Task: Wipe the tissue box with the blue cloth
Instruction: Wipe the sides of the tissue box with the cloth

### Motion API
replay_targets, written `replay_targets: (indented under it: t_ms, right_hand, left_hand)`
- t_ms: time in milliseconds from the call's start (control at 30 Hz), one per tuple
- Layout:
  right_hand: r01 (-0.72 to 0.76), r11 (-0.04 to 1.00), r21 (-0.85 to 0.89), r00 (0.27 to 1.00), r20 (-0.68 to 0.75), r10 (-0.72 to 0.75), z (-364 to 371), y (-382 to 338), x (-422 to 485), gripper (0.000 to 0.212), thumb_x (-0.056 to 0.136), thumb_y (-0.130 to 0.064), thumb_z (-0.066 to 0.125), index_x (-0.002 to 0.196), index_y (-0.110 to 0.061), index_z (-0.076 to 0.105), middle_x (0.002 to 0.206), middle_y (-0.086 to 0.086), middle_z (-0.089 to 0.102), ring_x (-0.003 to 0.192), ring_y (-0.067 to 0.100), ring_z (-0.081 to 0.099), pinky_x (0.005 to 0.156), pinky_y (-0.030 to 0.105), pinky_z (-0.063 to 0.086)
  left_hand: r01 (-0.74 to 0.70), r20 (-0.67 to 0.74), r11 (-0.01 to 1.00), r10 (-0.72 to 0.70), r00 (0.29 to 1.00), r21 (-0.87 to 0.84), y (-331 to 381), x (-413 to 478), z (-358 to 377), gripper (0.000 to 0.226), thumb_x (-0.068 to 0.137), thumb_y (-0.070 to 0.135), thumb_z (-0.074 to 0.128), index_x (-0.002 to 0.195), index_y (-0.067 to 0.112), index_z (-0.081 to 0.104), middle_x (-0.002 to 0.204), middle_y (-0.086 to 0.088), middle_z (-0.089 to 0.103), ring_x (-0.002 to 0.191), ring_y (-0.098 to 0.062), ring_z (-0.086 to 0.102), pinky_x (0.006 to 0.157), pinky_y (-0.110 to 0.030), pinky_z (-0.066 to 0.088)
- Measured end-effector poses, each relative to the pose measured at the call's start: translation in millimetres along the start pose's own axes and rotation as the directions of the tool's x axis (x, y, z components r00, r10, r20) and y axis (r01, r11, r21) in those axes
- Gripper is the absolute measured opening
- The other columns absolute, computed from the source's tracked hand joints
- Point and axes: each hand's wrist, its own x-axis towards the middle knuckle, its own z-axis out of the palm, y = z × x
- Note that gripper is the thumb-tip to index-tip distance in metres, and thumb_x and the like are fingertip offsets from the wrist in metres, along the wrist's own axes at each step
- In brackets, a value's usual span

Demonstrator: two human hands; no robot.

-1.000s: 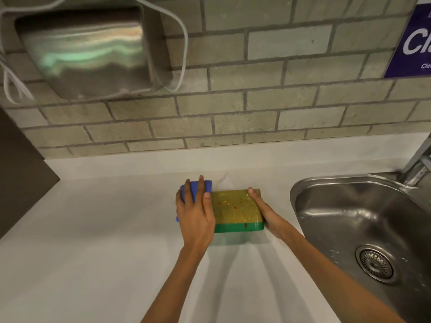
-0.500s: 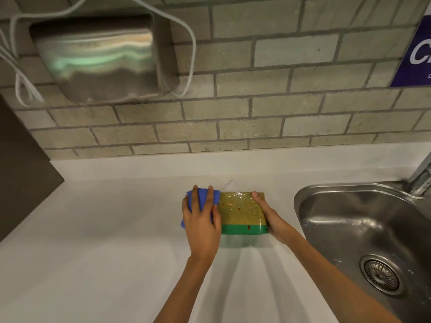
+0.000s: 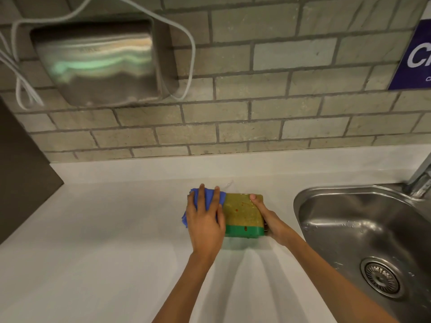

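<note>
The tissue box (image 3: 242, 213) lies flat on the white counter (image 3: 105, 241); its top is olive-yellow with small red specks and its near side is green. My left hand (image 3: 205, 224) presses the blue cloth (image 3: 211, 198) flat onto the box's left part, fingers spread over the cloth. The cloth bulges out past the hand on the left and at the far edge. My right hand (image 3: 271, 221) grips the box's right end, thumb on top. The box's left end is hidden under cloth and hand.
A steel sink (image 3: 363, 231) with a round drain (image 3: 382, 279) lies just right of the box, a tap (image 3: 421, 180) at its far corner. A metal dispenser (image 3: 98, 64) with white cables hangs on the brick wall. A dark panel (image 3: 21, 173) borders the counter's left.
My left hand with the cloth stays on the box's left part, shifting only slightly. The view has moved a little; my right hand keeps its grip.
</note>
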Motion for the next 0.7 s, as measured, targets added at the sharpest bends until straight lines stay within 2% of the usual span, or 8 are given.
replay_targets:
  t_ms: [67,167,267,300,367,467,600,700]
  right_hand:
    - [0.002,1.000,-0.008,1.000,0.005,-0.002,-0.2,-0.1,-1.7,0.083,0.041,-0.084,0.050,0.097,-0.024,0.064,0.101,0.003,0.070,0.097,0.019,0.065,0.081,0.032,0.050]
    - [0.007,1.000,-0.012,1.000,0.025,-0.007,-1.9,0.8,-1.5,0.083,0.038,-0.087,0.051,0.095,-0.028,0.067,0.096,0.000,0.073,0.094,0.016,0.067,0.070,0.027,0.051]
    - [0.001,1.000,-0.021,1.000,0.024,0.000,-3.7,0.7,0.5,0.084,0.036,-0.087,0.052,0.094,-0.027,0.066,0.095,-0.001,0.072,0.091,0.015,0.067,0.067,0.026,0.051]
    - [-0.004,1.000,-0.022,1.000,0.022,0.004,-3.9,0.6,0.8,0.084,0.036,-0.086,0.052,0.093,-0.026,0.066,0.094,-0.001,0.071,0.090,0.015,0.066,0.066,0.026,0.051]
    - [-0.007,1.000,-0.024,1.000,0.021,0.007,-3.5,0.1,1.1,0.084,0.036,-0.085,0.051,0.093,-0.026,0.065,0.094,0.000,0.070,0.089,0.015,0.066,0.065,0.026,0.051]
    - [-0.009,0.999,-0.031,1.000,0.014,0.009,-1.6,0.0,1.4,0.088,0.035,-0.086,0.051,0.097,-0.024,0.063,0.095,0.000,0.069,0.089,0.014,0.065,0.063,0.025,0.050]
    - [-0.019,0.999,-0.033,1.000,0.003,0.019,-2.2,0.0,2.0,0.091,0.030,-0.090,0.049,0.094,-0.026,0.061,0.095,0.000,0.069,0.090,0.015,0.065,0.064,0.025,0.049]
    - [-0.014,1.000,-0.019,1.000,-0.001,0.014,-3.9,2.9,2.6,0.091,0.030,-0.093,0.044,0.092,-0.029,0.061,0.094,-0.001,0.069,0.091,0.015,0.064,0.068,0.027,0.049]
  left_hand:
    - [-0.051,0.011,0.998,0.051,0.999,0.024,14.4,3.1,3.7,0.042,0.085,0.014,0.059,0.127,0.014,0.061,0.137,-0.019,0.054,0.128,-0.045,0.047,0.100,-0.054,0.043]
    - [-0.231,-0.010,0.965,0.234,0.972,0.125,16.5,-7.6,3.0,0.041,0.076,0.020,0.061,0.116,0.014,0.068,0.123,-0.017,0.066,0.114,-0.041,0.061,0.087,-0.054,0.051]
    - [-0.352,-0.010,0.928,0.355,0.935,0.123,-9.0,-23.0,-0.6,0.037,0.085,0.024,0.052,0.117,0.015,0.068,0.125,-0.016,0.065,0.117,-0.040,0.059,0.092,-0.052,0.050]
    - [-0.335,-0.011,0.935,0.339,0.941,0.113,-17.8,-24.8,-3.1,0.039,0.086,0.025,0.047,0.118,0.015,0.068,0.127,-0.016,0.064,0.118,-0.041,0.057,0.094,-0.051,0.048]
    - [-0.203,-0.024,0.977,0.205,0.979,0.061,-24.6,-20.7,-6.1,0.040,0.087,0.025,0.045,0.120,0.015,0.066,0.131,-0.018,0.060,0.119,-0.045,0.054,0.096,-0.052,0.048]
    - [-0.010,-0.016,1.000,0.010,1.000,0.002,-7.7,-4.5,1.9,0.039,0.086,0.014,0.059,0.124,0.016,0.063,0.136,-0.019,0.055,0.123,-0.047,0.048,0.097,-0.054,0.046]
    - [-0.008,0.070,1.000,0.008,0.998,0.007,7.3,8.0,16.0,0.045,0.091,0.019,0.051,0.136,0.022,0.051,0.148,-0.013,0.043,0.138,-0.042,0.032,0.110,-0.051,0.033]
    - [-0.023,0.127,1.000,0.023,0.992,-0.006,0.3,7.9,17.8,0.046,0.094,0.024,0.046,0.140,0.027,0.044,0.152,-0.007,0.037,0.143,-0.036,0.024,0.114,-0.047,0.028]
